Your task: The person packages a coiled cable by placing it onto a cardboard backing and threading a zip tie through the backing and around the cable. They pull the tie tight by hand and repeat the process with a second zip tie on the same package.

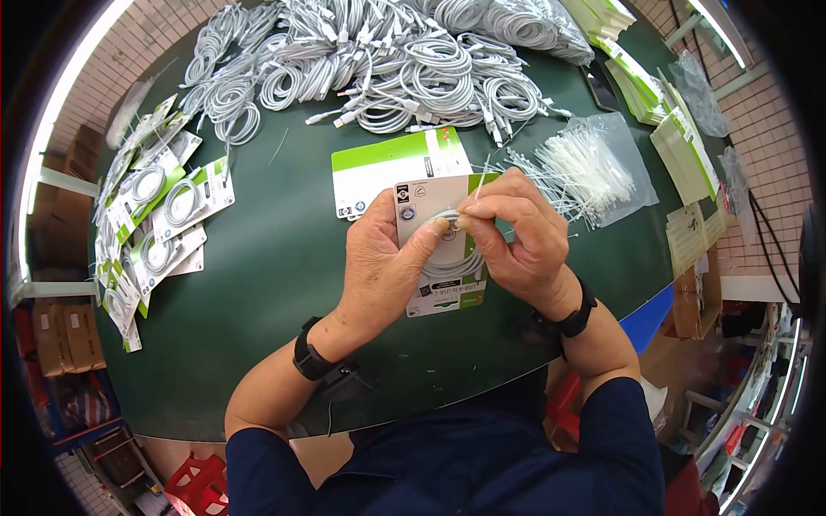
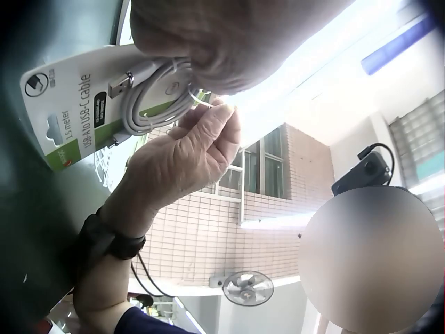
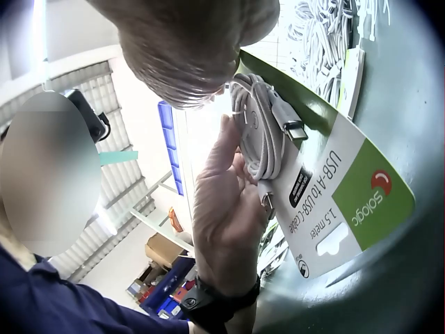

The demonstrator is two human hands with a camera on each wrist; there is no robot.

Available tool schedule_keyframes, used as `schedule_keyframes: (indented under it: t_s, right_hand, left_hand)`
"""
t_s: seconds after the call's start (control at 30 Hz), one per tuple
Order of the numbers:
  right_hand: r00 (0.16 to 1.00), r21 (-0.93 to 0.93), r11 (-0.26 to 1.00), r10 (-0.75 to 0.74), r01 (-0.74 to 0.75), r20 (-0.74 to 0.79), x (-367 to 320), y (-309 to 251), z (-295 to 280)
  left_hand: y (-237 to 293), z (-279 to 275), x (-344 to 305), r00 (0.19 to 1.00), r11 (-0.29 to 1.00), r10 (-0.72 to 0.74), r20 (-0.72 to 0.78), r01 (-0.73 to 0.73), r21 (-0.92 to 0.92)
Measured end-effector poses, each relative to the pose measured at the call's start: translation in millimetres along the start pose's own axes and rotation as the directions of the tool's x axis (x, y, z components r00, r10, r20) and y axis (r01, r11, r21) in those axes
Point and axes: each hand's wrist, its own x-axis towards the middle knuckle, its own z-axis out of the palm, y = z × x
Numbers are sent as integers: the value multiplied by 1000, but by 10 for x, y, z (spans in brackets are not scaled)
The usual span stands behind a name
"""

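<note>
In the head view my left hand point(image 1: 379, 262) grips a white and green printed cable card point(image 1: 413, 191) from its left side, with the thumb pressing on the front. A coiled white USB cable point(image 1: 449, 265) lies against this card; its plugs show in both wrist views. My right hand point(image 1: 527, 241) pinches a thin white cable tie point(image 1: 483, 181) at the top of the coil, close to the left thumb tip. The tie loops over the strands in the left wrist view, where my right hand point(image 2: 177, 163) appears below the card point(image 2: 62, 90).
Blank-backed cards point(image 1: 370, 172) lie just beyond my hands. Loose cable ties point(image 1: 585, 172) spread on a plastic bag at right. Coiled cables point(image 1: 413, 69) heap at the back. Finished-looking carded cables point(image 1: 163, 198) pile at left, and stacked cards point(image 1: 684, 155) line the right edge beside a phone point(image 1: 601, 86).
</note>
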Motion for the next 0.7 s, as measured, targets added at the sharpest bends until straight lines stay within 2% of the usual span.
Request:
schedule_keyframes:
  t_s: [0.17, 0.27, 0.47, 0.57, 0.7]
  right_hand:
    - [995, -164, 983, -78, 88, 63, 24, 52, 3]
    - [991, -175, 976, -118, 128, 68, 6, 91, 11]
    - [966, -241, 946, -169, 215, 198, 36, 42, -153]
    - [951, -190, 943, -237, 274, 198, 43, 15, -158]
    - [955, -124, 961, -221, 248, 198, 21, -48, -152]
  left_hand:
    - [-26, -27, 26, 1000, 999, -4, 4, 3, 47]
    - [-32, -11, 25, 1000, 1000, 4, 8, -4, -5]
    - [-1, -2, 25, 1000, 1000, 0, 15, 0, -4]
    - [7, -1, 36, 999, 999, 36, 0, -36, -5]
    - [1, -41, 38, 1000, 1000, 22, 6, -22, 19]
